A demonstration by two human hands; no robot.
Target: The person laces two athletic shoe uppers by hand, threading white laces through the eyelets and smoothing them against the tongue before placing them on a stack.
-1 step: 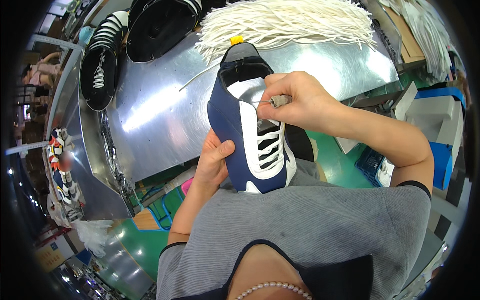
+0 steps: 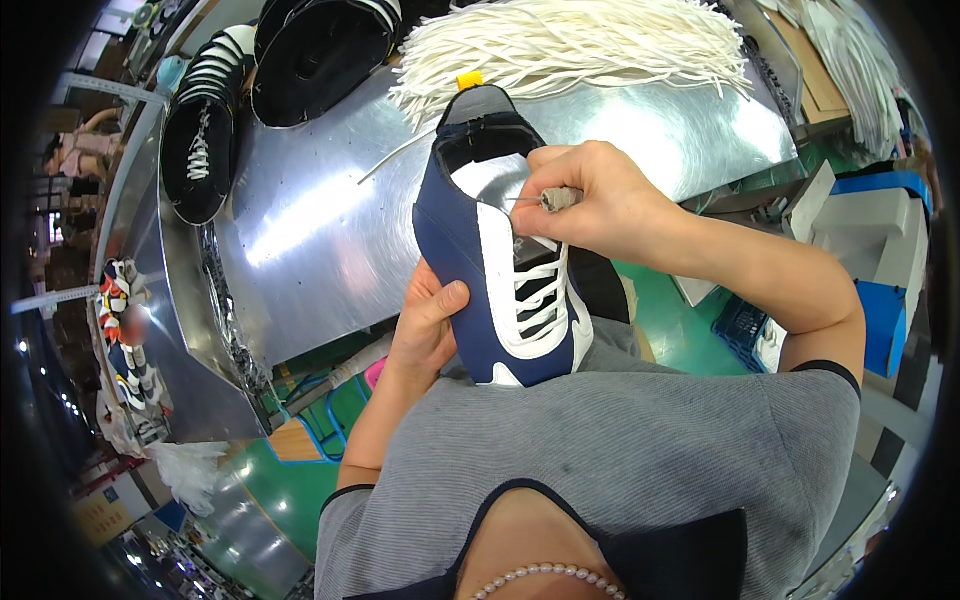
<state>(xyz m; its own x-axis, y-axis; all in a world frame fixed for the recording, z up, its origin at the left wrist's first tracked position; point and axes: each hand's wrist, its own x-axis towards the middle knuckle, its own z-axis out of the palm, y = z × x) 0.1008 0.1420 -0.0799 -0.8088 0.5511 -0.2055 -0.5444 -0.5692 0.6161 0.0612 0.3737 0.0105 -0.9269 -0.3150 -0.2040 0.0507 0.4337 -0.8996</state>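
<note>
A navy and white sneaker (image 2: 459,290) is tilted in front of my chest, toe toward me, with a yellow heel tab. My left hand (image 2: 424,315) grips its left side near the toe, thumb on the upper and the other fingers partly hidden behind. White lace (image 2: 540,300) crosses the lower eyelets. My right hand (image 2: 605,200) is closed around a tool with a wrapped handle (image 2: 561,200) and a thin metal shaft pointing left. The fingertips of that hand are at the upper eyelets beside the tongue (image 2: 524,252); whether the tool's tip catches a lace is hidden.
A thick bundle of white laces (image 2: 570,50) lies across the back of the metal table (image 2: 320,240), one strand trailing left. Black shoes (image 2: 200,150) stand at the back left. To the right are a blue crate (image 2: 742,330) and a white and blue bin (image 2: 875,240).
</note>
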